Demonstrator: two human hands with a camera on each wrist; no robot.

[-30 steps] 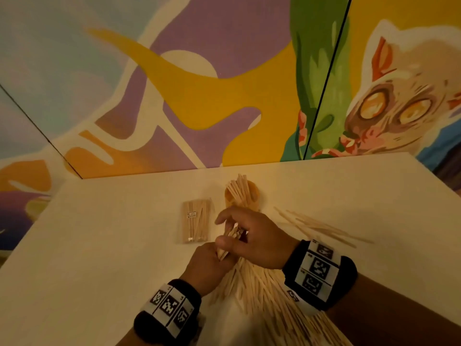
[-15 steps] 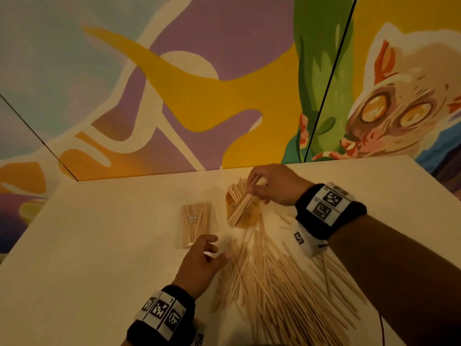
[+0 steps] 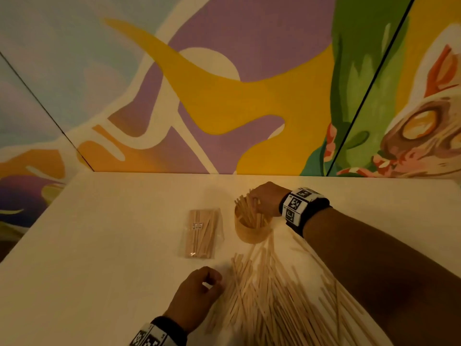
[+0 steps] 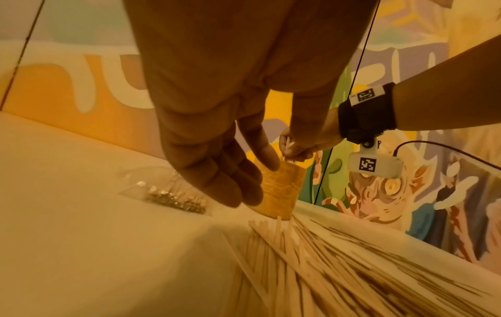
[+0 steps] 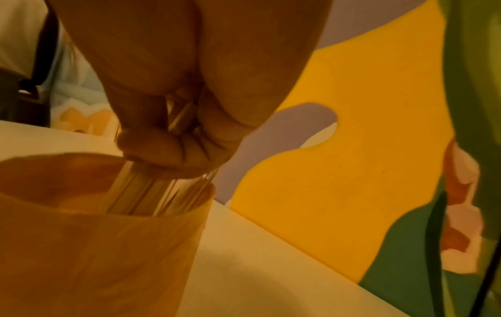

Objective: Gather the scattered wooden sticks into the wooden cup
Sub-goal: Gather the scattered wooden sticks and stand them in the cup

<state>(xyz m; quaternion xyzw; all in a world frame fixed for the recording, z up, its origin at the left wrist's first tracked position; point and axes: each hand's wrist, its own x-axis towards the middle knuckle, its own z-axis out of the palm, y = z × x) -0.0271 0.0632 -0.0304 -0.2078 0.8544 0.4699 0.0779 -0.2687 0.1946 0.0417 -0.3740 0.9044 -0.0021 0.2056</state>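
A round wooden cup stands upright on the table, with several thin wooden sticks leaning in it. My right hand is over the cup's far rim and grips a bundle of sticks whose lower ends are inside the cup. A wide fan of loose sticks lies on the table in front of the cup. My left hand hangs at the pile's left edge, fingers loosely curled, holding nothing.
A clear plastic packet of sticks lies flat just left of the cup. The pale table ends at a painted wall behind. My right forearm crosses above the right part of the pile.
My right hand took a bundle from beside the left hand, carried it back to the cup and has lowered it in. The left hand let go and stayed at the pile's left edge.
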